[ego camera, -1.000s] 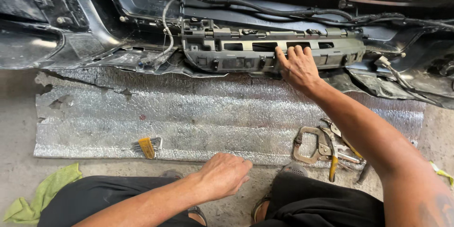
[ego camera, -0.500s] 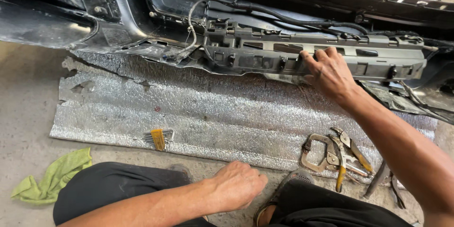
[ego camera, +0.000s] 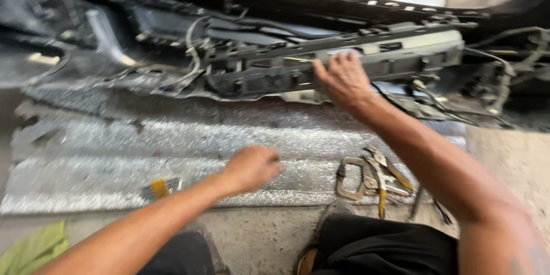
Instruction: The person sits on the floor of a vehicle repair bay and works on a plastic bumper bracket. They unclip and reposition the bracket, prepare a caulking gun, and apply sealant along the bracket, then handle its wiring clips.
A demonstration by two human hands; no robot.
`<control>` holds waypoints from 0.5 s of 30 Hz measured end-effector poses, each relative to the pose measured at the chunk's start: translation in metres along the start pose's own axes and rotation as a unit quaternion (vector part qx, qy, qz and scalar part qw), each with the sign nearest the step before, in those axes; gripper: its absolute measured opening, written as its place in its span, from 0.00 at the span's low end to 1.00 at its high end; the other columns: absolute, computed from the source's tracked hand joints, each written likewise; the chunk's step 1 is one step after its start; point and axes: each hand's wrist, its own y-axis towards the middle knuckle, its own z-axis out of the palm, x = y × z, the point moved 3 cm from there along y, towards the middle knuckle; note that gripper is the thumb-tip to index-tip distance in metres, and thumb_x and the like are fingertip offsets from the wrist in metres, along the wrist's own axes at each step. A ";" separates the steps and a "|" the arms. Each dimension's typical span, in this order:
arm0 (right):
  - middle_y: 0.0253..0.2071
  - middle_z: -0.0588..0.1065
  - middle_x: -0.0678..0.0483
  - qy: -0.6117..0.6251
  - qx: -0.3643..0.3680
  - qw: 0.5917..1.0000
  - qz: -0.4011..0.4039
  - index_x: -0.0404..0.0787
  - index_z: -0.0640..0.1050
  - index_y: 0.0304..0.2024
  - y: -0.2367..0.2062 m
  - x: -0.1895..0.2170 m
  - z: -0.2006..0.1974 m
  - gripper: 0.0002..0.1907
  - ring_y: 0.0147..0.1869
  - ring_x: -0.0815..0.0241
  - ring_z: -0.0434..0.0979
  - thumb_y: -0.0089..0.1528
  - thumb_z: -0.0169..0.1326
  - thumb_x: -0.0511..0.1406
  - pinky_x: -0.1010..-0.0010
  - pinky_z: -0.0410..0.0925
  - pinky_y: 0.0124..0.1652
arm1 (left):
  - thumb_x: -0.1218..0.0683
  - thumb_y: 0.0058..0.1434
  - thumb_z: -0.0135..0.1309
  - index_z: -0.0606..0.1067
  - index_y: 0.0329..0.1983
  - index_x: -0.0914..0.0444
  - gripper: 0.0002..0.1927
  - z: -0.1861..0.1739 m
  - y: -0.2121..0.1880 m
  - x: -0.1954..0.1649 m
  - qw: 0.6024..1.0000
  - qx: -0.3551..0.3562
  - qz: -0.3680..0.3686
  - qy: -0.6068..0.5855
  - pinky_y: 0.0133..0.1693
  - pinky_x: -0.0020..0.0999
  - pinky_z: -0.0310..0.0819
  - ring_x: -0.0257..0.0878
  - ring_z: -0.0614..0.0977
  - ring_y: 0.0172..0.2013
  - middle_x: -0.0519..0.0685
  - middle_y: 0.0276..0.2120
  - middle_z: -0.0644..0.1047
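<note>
Up at the grey plastic bracket [ego camera: 344, 63] of the dark bumper shell [ego camera: 172, 34], right hand [ego camera: 344, 80] lies with fingers spread flat, fingertips pressing the bracket's slotted face; not wrapped around anything. Left hand [ego camera: 252, 167] hangs low over the silver foil mat [ego camera: 114, 143], fingers curled into a loose fist; blurred, can't tell if it grips anything.

Bracket is long, ribbed, hard plastic with rectangular cutouts, lying across the bumper's inside, with black cables [ego camera: 195, 51] looping over its left end. Mat is crinkled, shiny and rectangular, ragged at the left edge, spread on bare concrete floor [ego camera: 504, 154]; open mat between the two hands.

Just right of left hand, near the mat's front edge: pile of metal locking pliers [ego camera: 372, 180], some with yellow grips. Small yellow-handled brush [ego camera: 160, 188] left of left hand. Green rag [ego camera: 34, 246] at bottom-left corner. Dark-trousered knees [ego camera: 378, 246] at bottom edge.
</note>
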 end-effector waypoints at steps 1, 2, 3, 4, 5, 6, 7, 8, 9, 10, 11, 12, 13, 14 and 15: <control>0.42 0.76 0.37 0.014 -0.034 0.999 0.007 0.36 0.69 0.63 -0.001 0.002 -0.008 0.23 0.47 0.47 0.76 0.65 0.48 0.34 0.54 0.65 0.47 | 0.49 0.64 0.56 0.81 0.44 0.64 0.14 0.000 0.017 0.022 0.987 -0.002 -0.093 -0.129 0.37 0.44 0.79 0.48 0.84 0.35 0.53 0.34 0.83; 0.42 0.76 0.36 0.015 -0.028 0.999 0.007 0.34 0.69 0.62 -0.004 0.003 -0.012 0.23 0.47 0.46 0.76 0.64 0.49 0.33 0.54 0.65 0.48 | 0.48 0.66 0.53 0.81 0.45 0.66 0.17 0.003 0.034 0.041 0.950 0.003 -0.185 -0.251 0.37 0.41 0.81 0.48 0.86 0.35 0.52 0.35 0.84; 0.42 0.76 0.36 0.018 -0.024 1.000 0.006 0.31 0.70 0.61 -0.007 0.006 -0.017 0.23 0.48 0.45 0.76 0.63 0.51 0.32 0.53 0.64 0.48 | 0.47 0.67 0.50 0.79 0.47 0.67 0.18 0.007 0.050 0.053 0.915 -0.038 -0.202 -0.347 0.39 0.42 0.80 0.48 0.86 0.37 0.53 0.37 0.84; 0.41 0.77 0.36 0.011 -0.057 0.998 0.008 0.30 0.71 0.60 -0.008 0.007 -0.024 0.24 0.48 0.44 0.76 0.62 0.52 0.33 0.52 0.64 0.48 | 0.47 0.69 0.48 0.77 0.49 0.67 0.20 0.012 0.066 0.063 0.869 -0.077 -0.218 -0.438 0.40 0.43 0.80 0.49 0.85 0.39 0.53 0.39 0.84; 0.41 0.77 0.35 0.004 -0.090 0.996 0.010 0.29 0.71 0.59 -0.010 0.007 -0.030 0.25 0.48 0.43 0.76 0.61 0.52 0.34 0.52 0.63 0.47 | 0.46 0.71 0.45 0.75 0.51 0.68 0.21 0.017 0.081 0.071 0.812 -0.111 -0.234 -0.523 0.41 0.43 0.79 0.50 0.85 0.41 0.54 0.41 0.84; 0.41 0.77 0.35 -0.007 -0.065 0.998 0.013 0.29 0.72 0.58 -0.012 0.008 -0.032 0.25 0.49 0.43 0.76 0.59 0.53 0.35 0.51 0.63 0.49 | 0.45 0.72 0.44 0.73 0.52 0.69 0.22 0.023 0.096 0.073 0.769 -0.132 -0.200 -0.593 0.44 0.46 0.79 0.51 0.84 0.44 0.56 0.43 0.82; 0.42 0.77 0.36 -0.016 -0.039 0.999 0.013 0.28 0.72 0.57 -0.013 0.008 -0.034 0.26 0.50 0.42 0.76 0.58 0.53 0.36 0.51 0.63 0.50 | 0.45 0.73 0.42 0.71 0.53 0.70 0.23 0.028 0.109 0.075 0.718 -0.150 -0.169 -0.659 0.48 0.49 0.79 0.53 0.84 0.46 0.58 0.45 0.81; 0.42 0.77 0.36 -0.024 -0.013 1.000 0.012 0.28 0.73 0.55 -0.015 0.008 -0.036 0.27 0.51 0.42 0.75 0.56 0.53 0.37 0.51 0.62 0.52 | 0.44 0.75 0.41 0.69 0.54 0.71 0.24 0.032 0.119 0.075 0.659 -0.168 -0.138 -0.720 0.51 0.51 0.80 0.55 0.83 0.49 0.60 0.47 0.80; 0.42 0.77 0.35 -0.031 -0.047 0.998 0.022 0.29 0.73 0.56 -0.017 0.007 -0.042 0.27 0.51 0.41 0.76 0.57 0.52 0.37 0.49 0.62 0.53 | 0.43 0.74 0.41 0.69 0.56 0.71 0.25 0.035 0.126 0.075 0.622 -0.176 -0.120 -0.753 0.54 0.52 0.78 0.55 0.83 0.51 0.60 0.49 0.79; 0.41 0.78 0.35 -0.041 -0.083 0.995 0.029 0.29 0.73 0.57 -0.017 0.007 -0.046 0.27 0.51 0.39 0.76 0.58 0.51 0.38 0.48 0.61 0.54 | 0.42 0.74 0.41 0.69 0.57 0.70 0.26 0.036 0.133 0.076 0.582 -0.188 -0.099 -0.785 0.56 0.52 0.77 0.54 0.82 0.53 0.60 0.50 0.78; 0.41 0.78 0.34 -0.052 -0.121 0.991 0.035 0.30 0.72 0.58 -0.018 0.006 -0.050 0.27 0.51 0.38 0.76 0.60 0.50 0.39 0.46 0.61 0.55 | 0.41 0.74 0.41 0.69 0.59 0.70 0.28 0.036 0.138 0.076 0.540 -0.201 -0.077 -0.814 0.59 0.53 0.76 0.53 0.81 0.55 0.60 0.51 0.77; 0.42 0.78 0.34 -0.045 -0.119 0.991 0.039 0.30 0.72 0.59 -0.019 0.005 -0.050 0.27 0.52 0.38 0.76 0.61 0.50 0.39 0.44 0.59 0.58 | 0.42 0.74 0.41 0.69 0.59 0.68 0.26 0.035 0.143 0.076 0.525 -0.216 -0.054 -0.822 0.60 0.53 0.75 0.52 0.80 0.55 0.58 0.52 0.77; 0.42 0.78 0.34 -0.036 -0.115 0.992 0.042 0.29 0.72 0.60 -0.020 0.004 -0.049 0.26 0.53 0.37 0.76 0.63 0.49 0.39 0.42 0.58 0.60 | 0.43 0.74 0.42 0.69 0.60 0.66 0.24 0.033 0.146 0.076 0.509 -0.231 -0.034 -0.829 0.61 0.54 0.73 0.50 0.79 0.55 0.56 0.52 0.78; 0.43 0.78 0.34 -0.025 -0.112 0.992 0.041 0.29 0.72 0.60 -0.020 0.004 -0.048 0.26 0.54 0.37 0.76 0.64 0.48 0.39 0.40 0.56 0.62 | 0.44 0.74 0.43 0.69 0.60 0.65 0.22 0.031 0.147 0.076 0.491 -0.250 -0.015 -0.835 0.63 0.55 0.72 0.49 0.78 0.55 0.54 0.53 0.78; 0.43 0.78 0.34 -0.016 -0.084 0.996 0.040 0.29 0.72 0.60 -0.020 0.003 -0.043 0.26 0.55 0.37 0.75 0.64 0.48 0.39 0.38 0.55 0.63 | 0.44 0.74 0.43 0.70 0.59 0.65 0.22 0.031 0.148 0.077 0.496 -0.249 -0.004 -0.832 0.63 0.54 0.72 0.49 0.78 0.56 0.54 0.53 0.78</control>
